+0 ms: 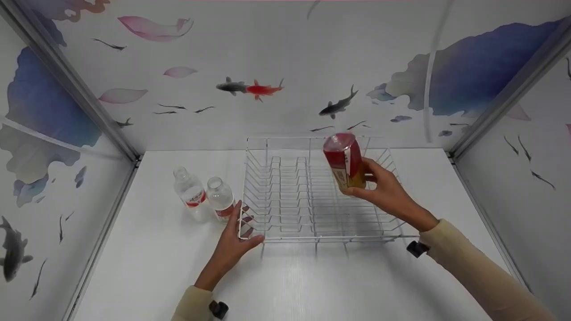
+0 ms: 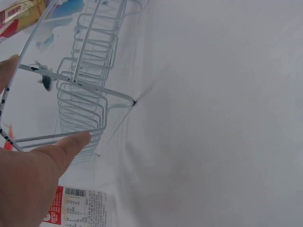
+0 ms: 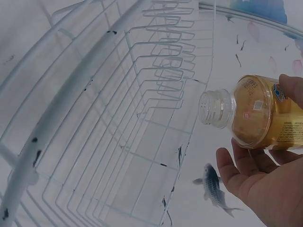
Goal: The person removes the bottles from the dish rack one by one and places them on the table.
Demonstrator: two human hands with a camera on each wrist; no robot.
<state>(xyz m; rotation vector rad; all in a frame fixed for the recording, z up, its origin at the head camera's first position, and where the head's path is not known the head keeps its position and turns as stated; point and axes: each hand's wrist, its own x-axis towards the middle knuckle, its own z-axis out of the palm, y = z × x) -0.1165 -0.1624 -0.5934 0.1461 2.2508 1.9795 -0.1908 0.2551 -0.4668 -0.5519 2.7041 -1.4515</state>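
My right hand (image 1: 388, 191) grips a plastic bottle (image 1: 345, 165) with a red and yellow label above the right part of a white wire dish rack (image 1: 312, 238). The bottle is tilted, base up. In the right wrist view its uncapped neck (image 3: 215, 109) points towards the rack, and the thumb and fingers (image 3: 246, 163) lie around its body. My left hand (image 1: 232, 243) holds the rack's near left corner, thumb on the front wire and fingers at the left side. Part of the left hand (image 2: 33, 184) shows in the left wrist view.
Two clear bottles, one at the far left (image 1: 189, 191) and one beside the rack (image 1: 221, 198), stand uncapped with red and white labels. Walls with painted fish enclose the white table (image 1: 147, 267) at the back and both sides.
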